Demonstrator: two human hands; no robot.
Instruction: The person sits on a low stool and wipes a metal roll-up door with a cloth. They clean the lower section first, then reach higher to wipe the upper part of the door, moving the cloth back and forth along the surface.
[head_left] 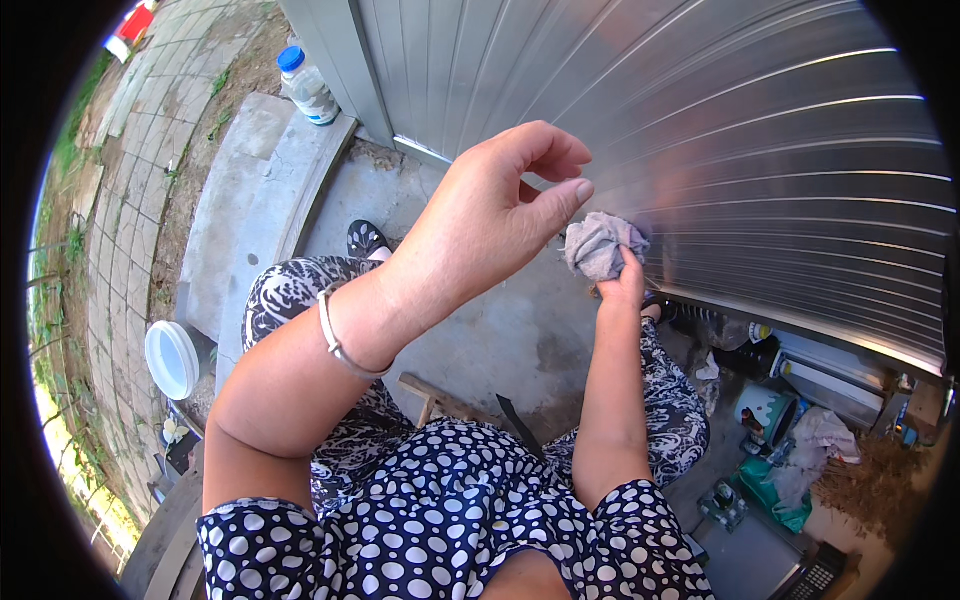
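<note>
Right hand [624, 284] pinching crumpled grey rag [597, 246] in fingers — likely light, soft; best gripped by bunched folds. Left hand [503, 200] empty — fingers half-curled, thumb apart.

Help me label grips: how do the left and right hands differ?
The left hand looks empty, loosely curled; the right hand grips a crumpled greyish cloth. The left hand appears larger and nearer the camera than the right. A pale bangle rings the left hand's forearm; the right hand's forearm shows none. Both are ungloved.
</note>
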